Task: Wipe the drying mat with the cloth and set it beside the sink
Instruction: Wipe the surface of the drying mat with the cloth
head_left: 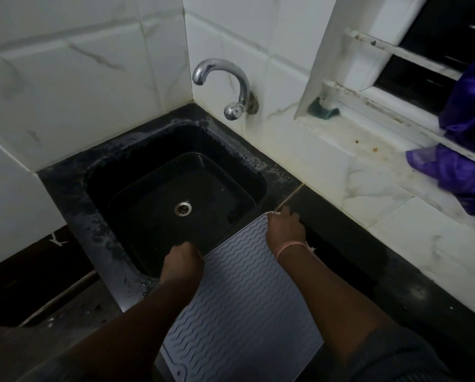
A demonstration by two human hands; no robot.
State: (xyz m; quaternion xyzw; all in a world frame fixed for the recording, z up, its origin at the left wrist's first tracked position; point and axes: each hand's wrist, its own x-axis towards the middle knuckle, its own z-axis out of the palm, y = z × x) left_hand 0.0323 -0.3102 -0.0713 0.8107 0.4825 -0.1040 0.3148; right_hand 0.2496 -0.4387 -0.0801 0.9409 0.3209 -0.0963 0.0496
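- Drying mat: grey, wavy-ribbed, lying flat on the dark table just to the right of the sink, its far left part reaching over the sink rim. That reads as the setting-down spot.
- Your left hand: closed in a pinch on the mat's far left corner at the sink edge, probably to steer that corner.
- Your right hand: curled over the mat's far right corner, fingers down on the table side. Whether it pinches the edge or only presses it, you cannot tell from here.
- Two corner holds make sense: a floppy mat keeps square and flat that way.
- Cloth: no wiping cloth in either hand. A purple fabric hangs at the window; a green scrap sits on the sill. Neither is clearly the one.
- Judgement: placement stage, mat wants nudging right, off the basin.
- Tap above the sink, not running; drain bare.
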